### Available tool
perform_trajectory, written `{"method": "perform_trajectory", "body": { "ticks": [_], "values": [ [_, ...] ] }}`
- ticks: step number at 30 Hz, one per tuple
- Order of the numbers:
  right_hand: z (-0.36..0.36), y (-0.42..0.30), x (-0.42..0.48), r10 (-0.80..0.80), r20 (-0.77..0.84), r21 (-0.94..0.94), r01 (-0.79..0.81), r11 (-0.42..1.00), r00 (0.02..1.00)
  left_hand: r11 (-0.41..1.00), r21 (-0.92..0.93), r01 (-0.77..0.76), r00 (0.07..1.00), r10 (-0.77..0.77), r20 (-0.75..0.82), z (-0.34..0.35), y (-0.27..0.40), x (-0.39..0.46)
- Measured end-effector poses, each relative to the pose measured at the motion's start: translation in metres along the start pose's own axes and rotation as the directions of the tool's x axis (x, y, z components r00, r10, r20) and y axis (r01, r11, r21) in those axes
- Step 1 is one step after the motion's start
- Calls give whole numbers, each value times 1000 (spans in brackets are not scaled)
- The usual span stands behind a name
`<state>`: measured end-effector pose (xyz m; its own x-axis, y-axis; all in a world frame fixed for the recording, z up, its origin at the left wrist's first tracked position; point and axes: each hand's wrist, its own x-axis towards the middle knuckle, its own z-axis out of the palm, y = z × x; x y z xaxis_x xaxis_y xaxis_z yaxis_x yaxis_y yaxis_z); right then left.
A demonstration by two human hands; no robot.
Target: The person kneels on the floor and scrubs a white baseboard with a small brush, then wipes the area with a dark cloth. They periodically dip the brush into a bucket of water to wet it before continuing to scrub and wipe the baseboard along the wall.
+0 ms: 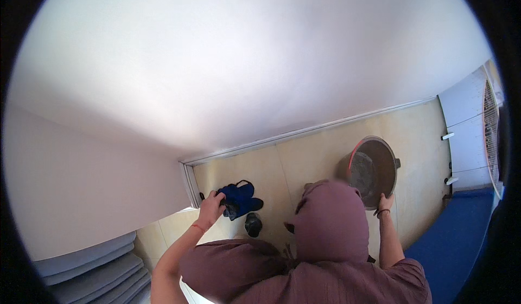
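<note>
My left hand [211, 209] is low at the left, near the wall corner, with its fingers closed on a dark blue item [236, 196]. The item looks like footwear or cloth with a black loop; its exact kind is unclear. My right hand [386, 202] grips the near rim of a dark plastic bucket [384, 161]. The bucket tilts so that its inside faces me, and its bottom shows a grey, stained surface. A red band runs along part of the rim. My knee hides some of the floor between both hands.
A large white wall [260, 68] rises ahead above beige floor tiles [309, 153]. Stacked grey cushions or mats [97, 267] lie at the lower left. Blue padding [443, 239] and a white panel [466, 137] are at the right. A black shoe [253, 224] is beside the blue item.
</note>
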<state>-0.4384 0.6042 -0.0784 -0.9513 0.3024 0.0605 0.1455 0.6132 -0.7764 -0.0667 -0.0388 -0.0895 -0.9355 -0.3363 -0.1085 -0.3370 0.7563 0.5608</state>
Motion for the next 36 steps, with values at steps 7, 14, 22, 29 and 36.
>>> {"method": "perform_trajectory", "body": {
  "ticks": [7,14,22,29,36],
  "values": [
    [13,-46,27,59,-17,-320,-61,946,998,991,-133,-22,1000,19,-25,-37,31,-15],
    [42,-89,52,-157,91,-288,177,941,983,990,-107,-91,994,84,-71,-31,-10,-7],
    [36,-108,80,-284,194,-263,328,907,939,979,-189,-75,996,81,24,-82,69,51],
    [23,-105,125,-456,360,-123,526,842,814,718,-579,386,892,-130,433,-69,249,119],
    [33,-175,150,-398,642,-34,543,839,655,895,-323,308,915,-186,358,-22,302,157]
  ]
}}
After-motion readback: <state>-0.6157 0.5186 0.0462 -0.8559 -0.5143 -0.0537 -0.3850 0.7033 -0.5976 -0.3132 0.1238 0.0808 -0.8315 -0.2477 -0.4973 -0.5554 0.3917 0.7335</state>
